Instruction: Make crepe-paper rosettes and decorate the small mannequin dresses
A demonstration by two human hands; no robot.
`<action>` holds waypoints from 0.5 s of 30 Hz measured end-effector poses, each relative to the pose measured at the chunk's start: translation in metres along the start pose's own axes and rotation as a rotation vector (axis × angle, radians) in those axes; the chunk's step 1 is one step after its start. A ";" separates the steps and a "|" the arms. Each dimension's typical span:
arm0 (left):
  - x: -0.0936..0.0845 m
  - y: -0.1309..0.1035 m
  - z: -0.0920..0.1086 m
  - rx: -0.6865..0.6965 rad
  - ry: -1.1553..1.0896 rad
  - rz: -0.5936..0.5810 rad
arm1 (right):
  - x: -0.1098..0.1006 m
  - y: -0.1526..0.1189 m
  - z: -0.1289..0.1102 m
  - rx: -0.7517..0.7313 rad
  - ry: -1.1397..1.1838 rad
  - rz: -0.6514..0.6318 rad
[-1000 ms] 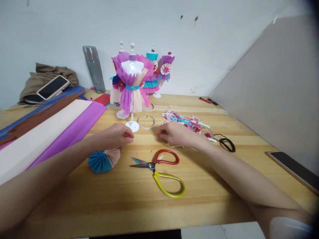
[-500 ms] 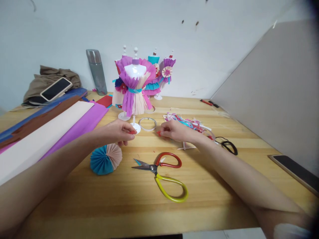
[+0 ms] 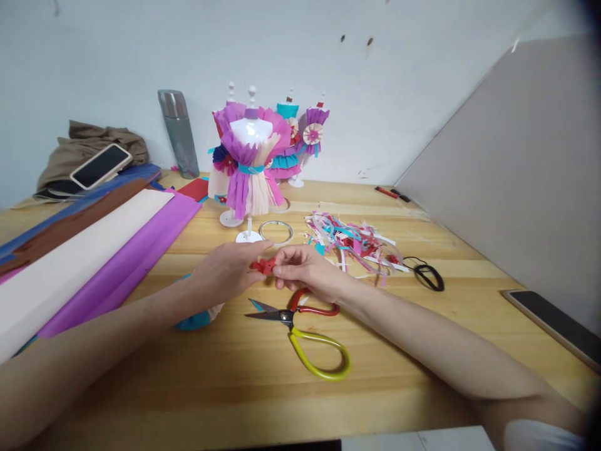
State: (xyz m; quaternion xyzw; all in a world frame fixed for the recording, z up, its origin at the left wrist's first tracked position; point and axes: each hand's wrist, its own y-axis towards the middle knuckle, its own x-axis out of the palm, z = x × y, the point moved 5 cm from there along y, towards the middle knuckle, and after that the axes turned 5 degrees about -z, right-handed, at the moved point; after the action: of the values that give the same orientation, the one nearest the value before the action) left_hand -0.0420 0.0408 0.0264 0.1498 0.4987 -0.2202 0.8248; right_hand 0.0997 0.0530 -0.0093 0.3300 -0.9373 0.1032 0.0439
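Note:
A small crumpled piece of red paper (image 3: 265,266) is pinched between my two hands at the middle of the table. My left hand (image 3: 230,268) grips its left side, and my right hand (image 3: 303,270) pinches its right side with thumb and finger. Below my hands lie scissors (image 3: 287,318) with one red and one yellow handle, blades parted and pointing left. A pleated paper rosette (image 3: 195,321), blue and pale pink, is partly hidden under my left wrist. Just behind my hands stands a mini dress form (image 3: 252,169) in a purple, pink and cream paper dress with a blue belt.
More dressed forms (image 3: 312,134) stand against the wall. A tape roll (image 3: 276,232), a pile of paper scraps (image 3: 352,241) and a black cord (image 3: 428,275) lie behind and right. Paper sheets (image 3: 103,250), a bottle (image 3: 178,134) and a phone (image 3: 101,166) are left; another phone (image 3: 556,322) lies right.
My hands have come together from apart, each holding red paper before, with the red paper now between them. My left forearm now covers much of the rosette. The scrap pile shows more fully.

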 end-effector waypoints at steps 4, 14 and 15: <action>0.001 -0.002 0.006 0.023 0.041 -0.035 | 0.002 -0.002 -0.001 0.022 0.062 -0.028; 0.002 0.000 0.007 -0.028 -0.050 -0.001 | 0.000 0.004 0.002 -0.022 -0.090 0.103; 0.002 0.000 0.006 -0.030 -0.079 -0.001 | -0.001 0.004 0.002 -0.021 -0.088 0.111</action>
State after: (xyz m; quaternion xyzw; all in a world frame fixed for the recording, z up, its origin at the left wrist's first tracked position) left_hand -0.0363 0.0375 0.0275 0.1286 0.4690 -0.2188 0.8459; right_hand 0.0983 0.0558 -0.0121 0.2811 -0.9563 0.0810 0.0004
